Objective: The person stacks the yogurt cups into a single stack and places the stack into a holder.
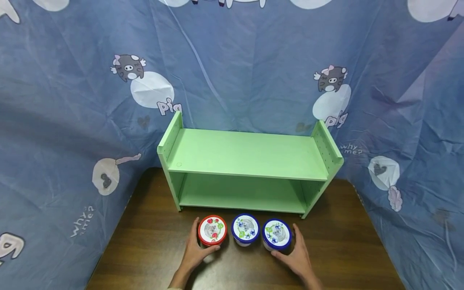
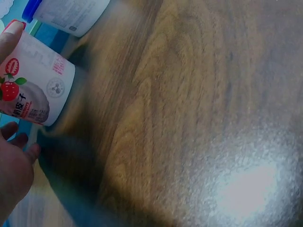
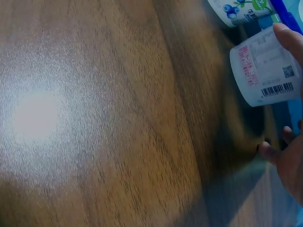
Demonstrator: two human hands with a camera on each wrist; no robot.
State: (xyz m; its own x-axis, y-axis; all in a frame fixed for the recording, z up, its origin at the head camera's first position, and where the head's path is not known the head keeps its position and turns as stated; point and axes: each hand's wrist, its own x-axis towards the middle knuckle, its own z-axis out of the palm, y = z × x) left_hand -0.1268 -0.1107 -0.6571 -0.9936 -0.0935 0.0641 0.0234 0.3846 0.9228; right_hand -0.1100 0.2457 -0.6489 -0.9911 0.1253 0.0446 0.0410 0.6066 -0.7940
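Note:
In the head view, three white tubs that look like yogurt tubs stand in a row before a green shelf. My left hand holds the left tub with the red lid between thumb and fingers. Strawberries are printed on that tub's side. On the right, my right hand grips a blue-lidded tub, thumb at its near edge and fingers along its right side; a barcode shows on its wall. Between them, untouched, is another blue-lidded tub with blueberries on its lid. Some fingertips are hidden behind the tubs.
The two-level green shelf stands at the back of the brown wooden table, just behind the tubs. Its raised side panels flank the top board. A blue cloth with pig prints hangs behind and around the table.

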